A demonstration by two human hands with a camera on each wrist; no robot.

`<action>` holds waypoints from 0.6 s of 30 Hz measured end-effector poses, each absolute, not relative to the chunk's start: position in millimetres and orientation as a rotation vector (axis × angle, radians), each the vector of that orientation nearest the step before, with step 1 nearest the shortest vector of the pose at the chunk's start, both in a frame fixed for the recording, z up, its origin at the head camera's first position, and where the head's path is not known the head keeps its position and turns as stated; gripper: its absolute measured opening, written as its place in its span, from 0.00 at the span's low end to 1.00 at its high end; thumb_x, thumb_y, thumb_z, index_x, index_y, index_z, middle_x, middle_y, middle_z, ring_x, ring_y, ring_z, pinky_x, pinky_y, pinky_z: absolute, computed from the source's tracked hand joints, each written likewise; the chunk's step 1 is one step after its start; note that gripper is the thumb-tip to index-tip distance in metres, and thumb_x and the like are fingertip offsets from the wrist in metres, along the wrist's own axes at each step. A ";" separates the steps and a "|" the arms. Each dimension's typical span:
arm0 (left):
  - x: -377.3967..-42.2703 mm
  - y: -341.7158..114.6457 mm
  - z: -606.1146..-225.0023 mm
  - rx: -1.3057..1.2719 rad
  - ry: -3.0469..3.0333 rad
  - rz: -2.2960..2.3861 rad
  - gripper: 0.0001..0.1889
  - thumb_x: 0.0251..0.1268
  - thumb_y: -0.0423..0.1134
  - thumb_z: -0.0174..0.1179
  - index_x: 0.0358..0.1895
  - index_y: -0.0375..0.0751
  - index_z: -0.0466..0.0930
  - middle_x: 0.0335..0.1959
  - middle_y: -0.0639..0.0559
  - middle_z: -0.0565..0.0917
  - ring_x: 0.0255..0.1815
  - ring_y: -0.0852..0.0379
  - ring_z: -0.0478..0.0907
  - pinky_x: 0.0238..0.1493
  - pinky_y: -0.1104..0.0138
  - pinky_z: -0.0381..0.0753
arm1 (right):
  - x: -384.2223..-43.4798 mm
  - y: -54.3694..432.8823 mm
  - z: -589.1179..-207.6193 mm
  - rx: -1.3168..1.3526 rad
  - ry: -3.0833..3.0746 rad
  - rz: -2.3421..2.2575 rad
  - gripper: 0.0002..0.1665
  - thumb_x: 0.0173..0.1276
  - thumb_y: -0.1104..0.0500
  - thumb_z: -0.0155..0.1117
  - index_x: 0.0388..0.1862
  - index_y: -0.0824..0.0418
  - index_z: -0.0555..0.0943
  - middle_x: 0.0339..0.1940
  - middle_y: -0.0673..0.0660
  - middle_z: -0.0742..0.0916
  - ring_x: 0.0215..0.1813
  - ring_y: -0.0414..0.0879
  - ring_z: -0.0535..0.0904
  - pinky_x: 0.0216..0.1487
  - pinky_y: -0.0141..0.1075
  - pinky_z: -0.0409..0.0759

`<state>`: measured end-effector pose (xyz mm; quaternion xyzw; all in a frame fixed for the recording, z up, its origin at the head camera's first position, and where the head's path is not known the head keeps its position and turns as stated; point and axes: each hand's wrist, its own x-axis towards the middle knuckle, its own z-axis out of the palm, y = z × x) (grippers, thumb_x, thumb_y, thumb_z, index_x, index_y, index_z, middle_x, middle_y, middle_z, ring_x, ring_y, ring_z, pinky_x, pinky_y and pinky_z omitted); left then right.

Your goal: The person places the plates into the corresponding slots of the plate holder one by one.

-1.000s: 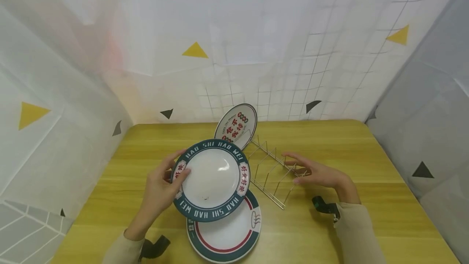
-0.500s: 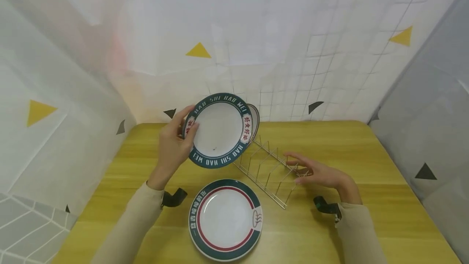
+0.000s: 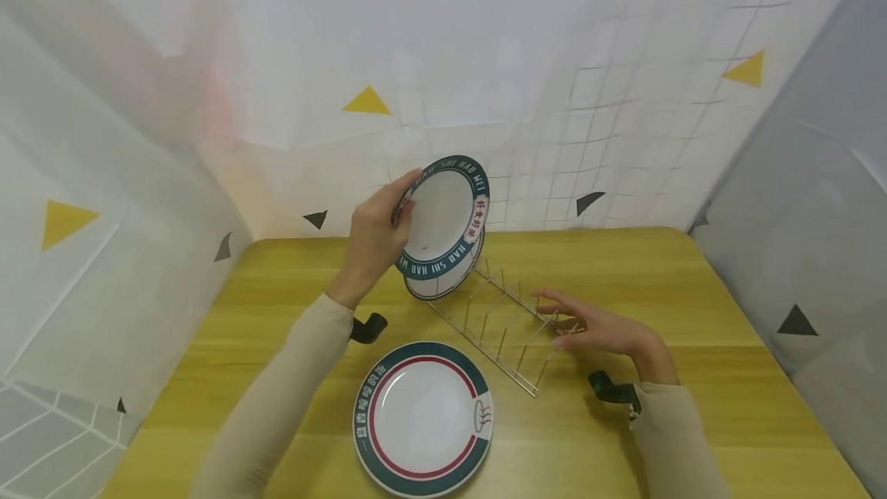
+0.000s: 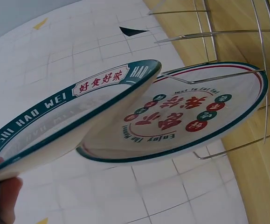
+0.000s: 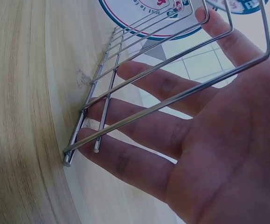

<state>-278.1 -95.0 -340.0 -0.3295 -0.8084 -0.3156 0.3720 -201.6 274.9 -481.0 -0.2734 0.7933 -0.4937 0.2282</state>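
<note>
In the head view my left hand (image 3: pixel 377 233) holds a white plate with a green lettered rim (image 3: pixel 443 218) by its left edge, thumb on the face. It is tilted and raised over the far end of a wire dish rack (image 3: pixel 509 322). Behind it, a second plate with red characters (image 4: pixel 172 114) stands in the rack's far slots, partly hidden in the head view. Whether the two plates touch, I cannot tell. My right hand (image 3: pixel 599 326) rests against the rack's near right end; in the right wrist view its fingers (image 5: pixel 139 121) are spread and fairly straight along the wires.
A larger white plate with a green and red rim (image 3: pixel 424 418) lies flat on the wooden table (image 3: pixel 589 437), left of the rack's near end. Pale sheets with yellow and dark shapes form walls (image 3: pixel 485 60) behind and at both sides.
My left hand has carried the green-rimmed plate up, away from above the flat plate, then rightward in front of the standing plate, turning it steeper. The right hand and the rack have stayed put.
</note>
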 end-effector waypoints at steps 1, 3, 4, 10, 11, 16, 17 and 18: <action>-279.3 -93.8 -341.5 -0.851 -2.079 -0.799 0.24 0.67 0.25 0.57 0.66 0.42 0.73 0.51 0.43 0.85 0.48 0.49 0.84 0.47 0.64 0.84 | -201.7 274.3 -480.7 -0.750 2.184 -1.359 0.46 0.71 0.60 0.60 0.79 0.39 0.48 0.76 0.70 0.62 0.70 0.74 0.63 0.63 0.70 0.64; -280.9 -91.7 -345.2 -0.857 -2.101 -0.775 0.24 0.67 0.26 0.57 0.66 0.41 0.73 0.47 0.42 0.85 0.42 0.50 0.85 0.41 0.65 0.85 | -201.8 273.1 -480.4 -0.743 2.184 -1.358 0.46 0.71 0.60 0.60 0.80 0.40 0.48 0.76 0.70 0.62 0.70 0.74 0.64 0.63 0.70 0.64; -281.2 -90.6 -347.2 -0.858 -2.113 -0.758 0.24 0.67 0.26 0.56 0.66 0.41 0.73 0.44 0.42 0.86 0.37 0.52 0.84 0.37 0.66 0.84 | -201.9 272.6 -480.6 -0.742 2.185 -1.357 0.46 0.71 0.60 0.60 0.79 0.40 0.48 0.76 0.70 0.62 0.70 0.74 0.64 0.63 0.70 0.64; -282.3 -85.6 -362.3 -0.836 -2.187 -0.689 0.24 0.68 0.27 0.56 0.66 0.43 0.73 0.29 0.45 0.82 0.21 0.56 0.71 0.22 0.70 0.73 | -201.7 269.9 -479.9 -0.731 2.183 -1.350 0.46 0.71 0.60 0.60 0.79 0.38 0.48 0.76 0.69 0.62 0.70 0.74 0.64 0.63 0.69 0.64; -282.5 -84.5 -364.9 -0.835 -2.191 -0.682 0.24 0.68 0.27 0.56 0.66 0.43 0.73 0.29 0.45 0.82 0.20 0.56 0.70 0.21 0.70 0.72 | -201.3 269.5 -479.3 -0.727 2.182 -1.348 0.46 0.71 0.60 0.60 0.79 0.38 0.48 0.76 0.69 0.62 0.70 0.74 0.63 0.63 0.69 0.64; -281.7 -76.5 -375.0 -0.854 -2.214 -0.619 0.25 0.69 0.27 0.55 0.67 0.45 0.71 0.30 0.46 0.82 0.17 0.57 0.70 0.19 0.72 0.71 | -200.2 268.5 -476.9 -0.719 2.186 -1.344 0.46 0.71 0.60 0.60 0.79 0.38 0.48 0.76 0.69 0.62 0.70 0.74 0.63 0.64 0.70 0.63; -281.7 -74.8 -376.0 -0.856 -2.217 -0.611 0.25 0.68 0.27 0.55 0.68 0.46 0.70 0.31 0.46 0.82 0.17 0.57 0.70 0.19 0.73 0.72 | -200.0 268.3 -476.9 -0.718 2.187 -1.345 0.46 0.71 0.60 0.60 0.79 0.38 0.48 0.76 0.69 0.62 0.70 0.74 0.63 0.64 0.70 0.63; -281.6 -73.2 -376.8 -0.858 -2.221 -0.606 0.25 0.69 0.27 0.55 0.68 0.46 0.70 0.33 0.46 0.83 0.17 0.58 0.71 0.19 0.73 0.72 | -200.0 268.2 -476.9 -0.717 2.188 -1.346 0.46 0.71 0.60 0.60 0.79 0.38 0.48 0.76 0.68 0.62 0.70 0.73 0.63 0.64 0.69 0.63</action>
